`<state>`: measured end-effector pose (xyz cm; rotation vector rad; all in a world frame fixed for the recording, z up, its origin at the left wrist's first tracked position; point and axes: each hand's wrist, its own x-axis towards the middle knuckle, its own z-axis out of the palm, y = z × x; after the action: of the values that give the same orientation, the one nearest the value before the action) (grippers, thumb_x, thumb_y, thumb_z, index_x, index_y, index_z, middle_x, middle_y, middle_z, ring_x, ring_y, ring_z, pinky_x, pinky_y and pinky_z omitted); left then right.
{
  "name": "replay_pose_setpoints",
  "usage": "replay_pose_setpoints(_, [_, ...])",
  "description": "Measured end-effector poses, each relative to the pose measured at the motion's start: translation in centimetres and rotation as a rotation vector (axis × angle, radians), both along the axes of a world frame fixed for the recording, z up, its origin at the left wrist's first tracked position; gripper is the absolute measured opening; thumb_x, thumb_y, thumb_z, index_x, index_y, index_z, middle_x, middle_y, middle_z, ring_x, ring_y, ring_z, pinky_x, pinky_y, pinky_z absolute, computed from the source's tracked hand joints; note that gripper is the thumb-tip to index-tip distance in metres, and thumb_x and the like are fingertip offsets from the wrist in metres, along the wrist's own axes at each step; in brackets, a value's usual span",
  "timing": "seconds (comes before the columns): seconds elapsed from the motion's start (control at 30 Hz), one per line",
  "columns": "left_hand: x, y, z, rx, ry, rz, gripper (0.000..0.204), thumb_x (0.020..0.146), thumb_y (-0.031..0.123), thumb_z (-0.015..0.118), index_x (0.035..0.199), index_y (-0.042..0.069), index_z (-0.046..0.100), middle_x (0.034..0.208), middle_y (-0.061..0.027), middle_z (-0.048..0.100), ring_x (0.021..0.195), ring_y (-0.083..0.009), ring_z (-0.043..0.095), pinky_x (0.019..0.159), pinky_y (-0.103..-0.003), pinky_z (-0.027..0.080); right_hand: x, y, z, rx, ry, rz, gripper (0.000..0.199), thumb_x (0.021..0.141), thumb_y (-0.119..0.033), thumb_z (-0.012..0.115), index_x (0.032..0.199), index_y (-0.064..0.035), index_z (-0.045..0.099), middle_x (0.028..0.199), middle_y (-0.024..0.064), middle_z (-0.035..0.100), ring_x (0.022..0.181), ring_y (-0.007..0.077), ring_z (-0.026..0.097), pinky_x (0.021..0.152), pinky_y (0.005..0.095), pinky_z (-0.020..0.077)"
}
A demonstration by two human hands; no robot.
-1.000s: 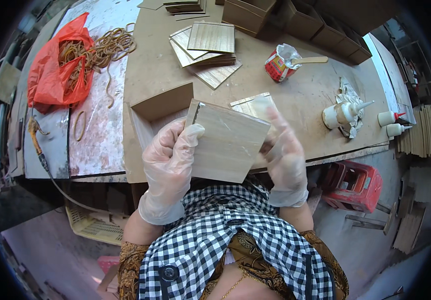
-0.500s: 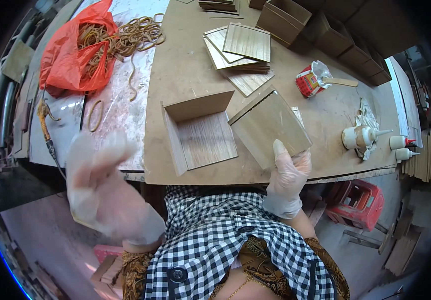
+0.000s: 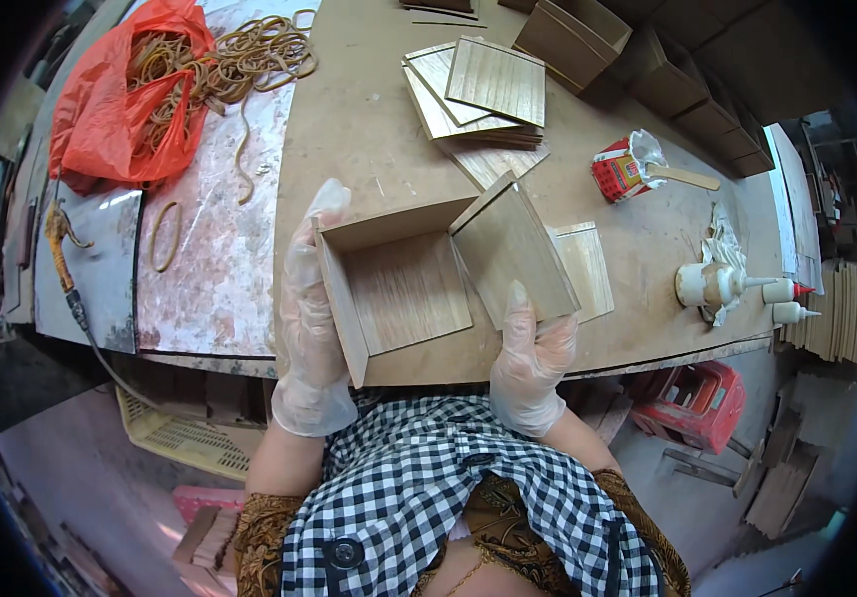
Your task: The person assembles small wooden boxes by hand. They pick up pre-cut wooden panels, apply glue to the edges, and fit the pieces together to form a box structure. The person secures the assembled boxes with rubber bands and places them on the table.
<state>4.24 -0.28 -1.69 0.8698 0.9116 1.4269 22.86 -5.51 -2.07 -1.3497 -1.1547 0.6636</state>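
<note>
Red-orange thin plastic bag (image 3: 110, 129), its top edge cut off, spilling a heap of brown looped rubber bands (image 3: 259, 50). Left hand (image 3: 311, 328) in a translucent whitish glove, fingers extended together along the outer face of a box wall; thumb not clearly seen, and whether it presses or merely rests cannot be told. Part-built brown wooden box (image 3: 408, 289) with a grained floor, lying on the tan board tabletop (image 3: 374, 129) between the hands; left and far walls standing, right and near sides open. Flat brown rectangular wooden panel (image 3: 518, 249), tilted at the box's open right side; contact at its upper corner hard to make out, any glue on its edges unseen. Right hand (image 3: 533, 368), likewise gloved, closed on the panel's near edge, thumb on top, fingers partly hidden underneath. Step in hand, by judgement: offering the panel up as a further wall; the next move calls for squaring it, seating its edge along the floor and far wall, with the left side braced. Pale grooved wooden panel (image 3: 590, 274), its left part covered by the held one. White squeeze bottle (image 3: 702, 287), contents hidden.
</note>
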Motion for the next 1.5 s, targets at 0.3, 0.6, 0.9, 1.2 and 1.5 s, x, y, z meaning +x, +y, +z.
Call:
replay_pose_setpoints(0.3, [-0.2, -0.4, -0.7, 0.016, 0.047, 0.006, 0.068, 0.103, 0.053, 0.041, 0.145, 0.000, 0.040, 0.135, -0.0091, 0.053, 0.125, -0.0169, 0.050, 0.107, -0.032, 0.040, -0.7, 0.8, 0.3, 0.057, 0.160, -0.017, 0.037, 0.098, -0.001, 0.056, 0.134, 0.0019, 0.048, 0.126, 0.0101, 0.059, 0.111, 0.0159, 0.057, 0.099, 0.0308, 0.0436])
replay_pose_setpoints(0.6, [0.1, -0.2, 0.5, 0.022, 0.128, 0.014, 0.077, 0.099, 0.060, 0.045, 0.144, -0.002, 0.040, 0.132, -0.0083, 0.053, 0.123, -0.0157, 0.050, 0.106, -0.031, 0.040, -0.5, 0.5, 0.0, -0.024, 0.011, 0.057, 0.033, 0.097, 0.000, 0.055, 0.129, 0.0041, 0.050, 0.123, 0.0134, 0.060, 0.108, 0.0180, 0.059, 0.096, 0.0307, 0.0451])
replay_pose_setpoints(0.9, [0.3, 0.0, -0.1, 0.035, 0.140, 0.042, 0.076, 0.100, 0.059, 0.042, 0.145, -0.003, 0.039, 0.137, -0.0106, 0.051, 0.126, -0.0178, 0.048, 0.107, -0.032, 0.038, -0.1, 0.2, -0.5, 0.032, -0.308, 0.142, 0.041, 0.096, 0.005, 0.053, 0.135, 0.0103, 0.045, 0.133, 0.0259, 0.056, 0.116, 0.0323, 0.061, 0.096, 0.0336, 0.0487])
replay_pose_setpoints(1.2, [-0.4, 0.0, -1.7, 0.087, 0.138, -0.028, 0.057, 0.104, 0.041, 0.037, 0.144, 0.001, 0.040, 0.148, -0.0127, 0.044, 0.136, -0.0227, 0.042, 0.117, -0.039, 0.029, -0.9, 0.4, -0.6, 0.091, -0.298, 0.115, 0.026, 0.096, 0.003, 0.056, 0.121, 0.0074, 0.057, 0.107, 0.0159, 0.066, 0.091, 0.0236, 0.065, 0.082, 0.0318, 0.0497])
replay_pose_setpoints(1.5, [-0.9, -0.2, -3.0, 0.166, 0.293, 0.005, 0.057, 0.104, 0.042, 0.039, 0.145, 0.002, 0.040, 0.145, -0.0118, 0.046, 0.133, -0.0211, 0.044, 0.114, -0.037, 0.033, 0.0, 0.5, -0.4, 0.081, -0.502, 0.331, 0.060, 0.094, 0.009, 0.049, 0.147, 0.0051, 0.022, 0.147, 0.0374, 0.035, 0.130, 0.0470, 0.049, 0.102, 0.0403, 0.0486])
